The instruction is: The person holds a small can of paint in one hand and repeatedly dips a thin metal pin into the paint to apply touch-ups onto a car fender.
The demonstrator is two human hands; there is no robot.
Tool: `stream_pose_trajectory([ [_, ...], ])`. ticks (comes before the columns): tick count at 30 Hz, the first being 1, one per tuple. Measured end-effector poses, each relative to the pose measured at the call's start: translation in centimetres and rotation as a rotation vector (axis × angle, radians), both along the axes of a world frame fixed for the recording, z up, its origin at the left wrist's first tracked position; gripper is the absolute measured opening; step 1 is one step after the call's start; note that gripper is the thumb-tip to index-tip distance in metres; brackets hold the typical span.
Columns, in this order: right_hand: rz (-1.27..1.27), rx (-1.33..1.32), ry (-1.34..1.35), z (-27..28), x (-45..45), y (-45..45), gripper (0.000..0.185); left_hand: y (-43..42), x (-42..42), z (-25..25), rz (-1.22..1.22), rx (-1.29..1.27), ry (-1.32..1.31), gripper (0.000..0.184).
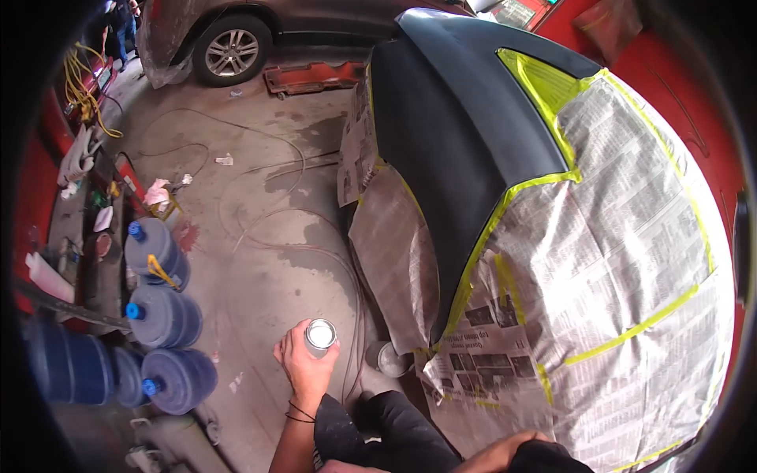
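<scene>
My left hand [309,361] is wrapped round a small metal can [320,334], held upright above the concrete floor, its round top facing me. Of my right arm, the forearm shows at the bottom edge beside a dark sleeve; a sliver of skin [351,467] lies at the frame's bottom, its fingers hidden. Right of the can stands a vehicle with a dark matt panel [449,118], edged with yellow-green tape [493,217] and surrounded by newspaper masking [607,236]. A round container [392,360] sits on the floor beside the masking.
Several blue water jugs [165,315] stand at the left, near a cluttered shelf [102,268]. A hose [315,251] winds over the floor [260,292]. Behind are a car wheel [232,50] and a red tray-like piece [315,77]. A person [124,31] is far back left.
</scene>
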State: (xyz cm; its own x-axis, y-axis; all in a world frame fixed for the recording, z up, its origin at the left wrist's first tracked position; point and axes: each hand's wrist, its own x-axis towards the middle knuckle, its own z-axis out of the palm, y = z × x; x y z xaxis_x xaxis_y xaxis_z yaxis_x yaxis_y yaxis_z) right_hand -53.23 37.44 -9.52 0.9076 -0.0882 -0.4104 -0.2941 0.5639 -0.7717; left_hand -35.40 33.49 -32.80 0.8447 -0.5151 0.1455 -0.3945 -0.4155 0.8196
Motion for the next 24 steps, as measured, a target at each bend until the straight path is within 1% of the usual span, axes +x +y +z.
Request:
stream_pose_trajectory([
  [1, 0.011, 0.040, 0.145, 3.8, 1.8, 0.1, 0.024, 1.2, 0.0, 2.3, 0.004, 0.011, -0.004, 0.075],
  [2, 0.039, 0.044, 0.123, 6.5, 2.9, 0.1, 0.023, 2.5, 0.1, 4.7, 0.000, 0.025, -0.006, 0.075],
  [5, 0.133, -0.075, -0.122, 13.0, 5.2, -1.1, 0.021, 4.8, 0.9, 11.3, -0.018, 0.057, -0.031, 0.075],
  [8, 0.163, -0.222, -0.320, 18.1, 7.2, -1.6, 0.019, 5.4, 1.9, 15.5, -0.051, 0.062, -0.059, 0.076],
  [11, 0.154, -0.342, -0.479, 21.9, 9.1, -2.1, 0.017, 5.6, 3.5, 18.0, -0.105, 0.053, -0.047, 0.076],
  [13, 0.134, -0.415, -0.553, 23.8, 10.0, -2.6, 0.016, 4.0, 4.6, 19.3, -0.130, 0.024, -0.068, 0.077],
  [16, 0.073, -0.501, -0.578, 25.2, 11.5, -3.7, 0.014, 1.6, 6.3, 21.7, -0.177, 0.006, -0.081, 0.078],
  [18, -0.012, -0.544, -0.514, 25.3, 12.0, -5.2, 0.014, -0.5, 8.0, 22.8, -0.227, -0.006, -0.084, 0.078],
  [20, -0.194, -0.484, -0.363, 24.7, 12.2, -7.3, 0.013, -2.8, 10.2, 23.0, -0.294, -0.029, -0.088, 0.077],
  [21, -0.338, -0.315, -0.303, 24.2, 12.2, -8.4, 0.016, -4.1, 11.1, 23.4, -0.315, -0.051, -0.123, 0.076],
  [24, -0.809, -0.457, -0.224, 20.6, 13.1, -12.5, 0.011, -8.2, 14.2, 25.0, -0.428, -0.120, -0.157, 0.076],
])
